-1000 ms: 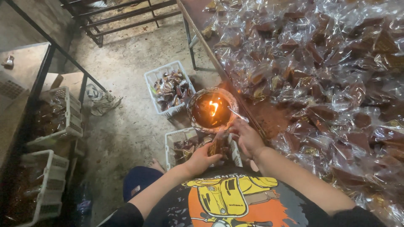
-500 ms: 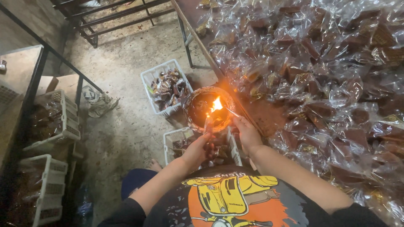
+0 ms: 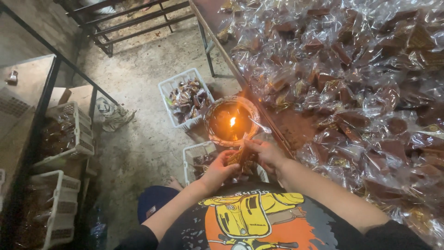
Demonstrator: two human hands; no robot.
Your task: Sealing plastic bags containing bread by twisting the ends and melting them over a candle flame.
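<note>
The person sits at the near edge of a counter (image 3: 296, 125) heaped with clear-wrapped brown pieces (image 3: 351, 88). Both hands meet just below a round bowl (image 3: 230, 121) in which a small flame (image 3: 232, 121) burns. The left hand (image 3: 221, 167) pinches the near end of a small wrapped packet (image 3: 240, 155), fingers closed on it, and the right hand (image 3: 266, 153) grips its far end, thumb and fingers shut on the wrapper. The packet sits between the hands, its top edge tilted up toward the bowl's rim, close to the flame but not in it; held this way, the plastic edge can be brought to the heat while the fingers stay back. A thin metal stick (image 3: 259, 125) rests across the bowl's right rim.

Under the hands stands a white basket (image 3: 192, 155) holding a few packets, placed where finished pieces could drop straight down. A second white basket (image 3: 178, 85), further left on the concrete floor (image 3: 138, 139), is full. More baskets (image 3: 69, 134) sit stacked on the left by a dark metal frame.
</note>
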